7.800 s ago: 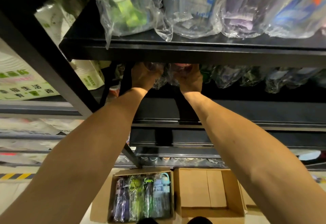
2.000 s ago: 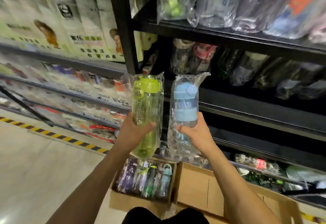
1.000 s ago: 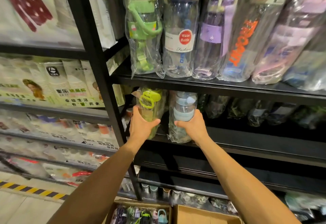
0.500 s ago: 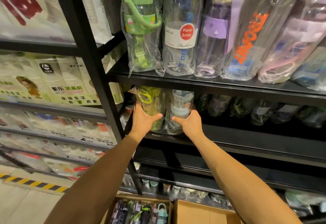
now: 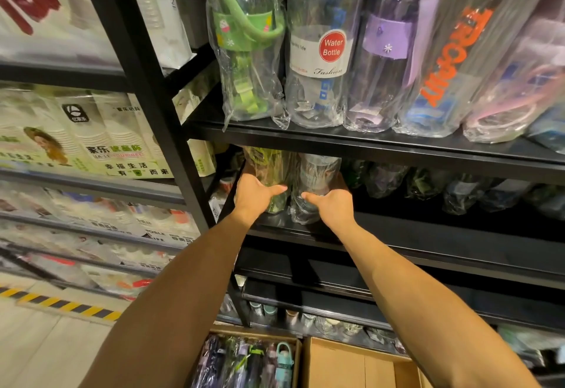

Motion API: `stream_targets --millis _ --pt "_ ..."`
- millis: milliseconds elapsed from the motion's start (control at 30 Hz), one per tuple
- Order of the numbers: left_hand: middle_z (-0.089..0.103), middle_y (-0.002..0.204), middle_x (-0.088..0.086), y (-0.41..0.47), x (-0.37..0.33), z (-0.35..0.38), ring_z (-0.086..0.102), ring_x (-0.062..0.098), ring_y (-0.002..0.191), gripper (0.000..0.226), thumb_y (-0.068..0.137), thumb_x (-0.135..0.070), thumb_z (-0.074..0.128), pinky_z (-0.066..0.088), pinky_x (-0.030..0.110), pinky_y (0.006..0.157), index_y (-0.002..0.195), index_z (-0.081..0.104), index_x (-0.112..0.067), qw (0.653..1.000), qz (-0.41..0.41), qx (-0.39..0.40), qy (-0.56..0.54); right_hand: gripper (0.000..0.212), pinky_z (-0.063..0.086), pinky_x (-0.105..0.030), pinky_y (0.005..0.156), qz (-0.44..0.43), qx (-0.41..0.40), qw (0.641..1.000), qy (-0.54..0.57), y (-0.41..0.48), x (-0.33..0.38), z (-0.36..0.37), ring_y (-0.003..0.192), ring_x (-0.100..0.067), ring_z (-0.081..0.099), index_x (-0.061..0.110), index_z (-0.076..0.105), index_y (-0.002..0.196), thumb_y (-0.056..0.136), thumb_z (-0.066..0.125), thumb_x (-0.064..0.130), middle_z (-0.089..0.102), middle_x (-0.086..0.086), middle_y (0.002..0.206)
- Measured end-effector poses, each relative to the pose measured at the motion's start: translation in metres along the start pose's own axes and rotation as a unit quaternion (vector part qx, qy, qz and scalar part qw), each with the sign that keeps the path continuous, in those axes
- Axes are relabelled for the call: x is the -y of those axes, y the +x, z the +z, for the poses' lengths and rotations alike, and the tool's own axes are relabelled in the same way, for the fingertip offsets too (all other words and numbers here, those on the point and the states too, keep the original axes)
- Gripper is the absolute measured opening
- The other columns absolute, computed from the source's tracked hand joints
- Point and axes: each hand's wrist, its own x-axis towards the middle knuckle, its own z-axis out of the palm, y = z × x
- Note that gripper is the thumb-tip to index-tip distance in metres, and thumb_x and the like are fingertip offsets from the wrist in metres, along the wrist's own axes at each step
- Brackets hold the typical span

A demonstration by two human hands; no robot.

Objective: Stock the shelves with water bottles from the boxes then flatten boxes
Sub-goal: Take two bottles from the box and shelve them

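Note:
My left hand (image 5: 256,196) grips a green-lidded water bottle (image 5: 269,170) in a clear plastic bag. My right hand (image 5: 331,204) grips a blue-lidded bagged bottle (image 5: 315,176) beside it. Both bottles stand upright at the left end of the black middle shelf (image 5: 428,244), their tops hidden under the shelf above. On the floor below stands an open cardboard box (image 5: 293,354) with several bagged bottles (image 5: 244,363). Another open cardboard box (image 5: 351,366) sits to its right, and what shows of its inside holds nothing.
The upper shelf (image 5: 367,143) carries a row of large bagged bottles. More bagged bottles (image 5: 428,183) line the back of the middle shelf to the right. A black upright post (image 5: 146,88) divides off shelves of paper-cup packs on the left. Yellow-black floor tape (image 5: 61,305) runs lower left.
Both hands have pushed the two bottles further in under the upper shelf, so their lids are now hidden. The view has shifted closer to the shelves.

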Motion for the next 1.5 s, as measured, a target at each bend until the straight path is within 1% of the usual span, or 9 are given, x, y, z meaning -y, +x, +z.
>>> stream_targets --millis 333,400,467,567,667,800,1067,1267,1500 --pt "0.049 0.065 0.005 -0.011 -0.017 -0.013 0.049 0.02 0.057 0.062 0.069 -0.048 0.095 0.041 0.034 0.054 0.07 0.046 -0.009 0.997 -0.043 0.034 0.056 0.067 0.029 -0.033 0.052 -0.035 0.064 0.995 -0.063 -0.016 0.011 -0.019 0.051 -0.016 0.039 0.014 0.038 0.055 0.08 0.088 0.05 0.038 -0.001 0.055" --pt "0.063 0.097 0.015 -0.013 -0.01 -0.017 0.064 0.029 0.088 0.072 0.066 -0.053 0.095 0.052 0.042 0.076 0.098 0.056 -0.002 0.996 -0.035 0.047 0.069 0.067 0.03 -0.035 0.054 -0.036 0.071 0.995 -0.067 -0.019 0.009 -0.024 0.052 -0.017 0.039 0.014 0.037 0.058 0.076 0.09 0.05 0.039 -0.001 0.056" --pt "0.055 0.134 0.019 -0.017 -0.005 -0.023 0.056 0.036 0.125 0.091 0.07 -0.052 0.093 0.05 0.047 0.101 0.129 0.048 0.001 0.994 -0.025 0.053 0.096 0.064 0.033 -0.034 0.054 -0.043 0.066 0.995 -0.064 -0.023 0.006 -0.028 0.056 -0.019 0.045 0.011 0.043 0.064 0.073 0.092 0.051 0.046 -0.003 0.061" --pt "0.038 0.159 0.021 -0.032 -0.002 -0.036 0.041 0.039 0.144 0.102 0.085 -0.045 0.084 0.042 0.049 0.114 0.156 0.026 0.0 0.988 -0.014 0.059 0.14 0.068 0.03 -0.034 0.052 -0.053 0.037 0.994 -0.085 -0.033 0.002 -0.03 0.058 -0.017 0.038 0.014 0.037 0.073 0.07 0.093 0.052 0.04 -0.004 0.066" --pt "0.042 0.152 0.019 -0.053 0.008 -0.048 0.046 0.039 0.138 0.075 0.096 -0.04 0.072 0.046 0.049 0.109 0.151 0.036 -0.004 0.965 0.048 0.054 0.253 0.067 0.041 -0.033 0.059 -0.053 -0.003 0.992 -0.115 -0.043 -0.005 -0.026 0.081 -0.023 0.054 0.007 0.05 0.096 0.071 0.093 0.051 0.053 -0.009 0.092" --pt "0.053 0.133 0.012 -0.083 0.013 -0.06 0.051 0.034 0.126 0.054 0.102 -0.049 0.056 0.048 0.045 0.099 0.14 0.05 -0.011 0.894 0.148 0.069 0.416 0.096 0.055 -0.048 0.097 -0.065 -0.078 0.972 -0.21 -0.066 -0.013 -0.014 0.126 -0.034 0.058 0.004 0.043 0.149 0.08 0.085 0.055 0.058 -0.013 0.137" --pt "0.056 0.134 0.011 -0.123 0.038 -0.072 0.051 0.034 0.128 0.059 0.097 -0.056 0.053 0.038 0.047 0.111 0.14 0.049 -0.016 0.817 0.235 0.022 0.526 0.07 0.039 -0.055 0.114 -0.204 -0.134 0.878 -0.412 -0.119 -0.032 0.01 0.124 -0.038 0.056 0.005 0.058 0.129 0.085 0.075 0.056 0.06 -0.018 0.131" --pt "0.064 0.121 0.011 -0.154 0.07 -0.083 0.059 0.032 0.115 0.052 0.094 -0.055 0.058 0.044 0.044 0.1 0.128 0.058 -0.015 0.818 0.261 0.017 0.512 0.059 0.027 -0.058 0.123 -0.264 -0.097 0.859 -0.428 -0.16 -0.037 0.034 0.131 -0.037 0.051 0.013 0.061 0.129 0.088 0.068 0.055 0.057 -0.017 0.136" --pt "0.061 0.13 0.015 -0.187 0.141 -0.094 0.056 0.034 0.123 0.056 0.096 -0.053 0.057 0.043 0.05 0.109 0.137 0.053 -0.015 0.831 0.201 0.068 0.514 0.056 0.023 -0.057 0.124 -0.264 -0.011 0.861 -0.435 -0.207 -0.069 0.094 0.134 -0.035 0.049 0.017 0.06 0.133 0.092 0.061 0.055 0.056 -0.014 0.139"
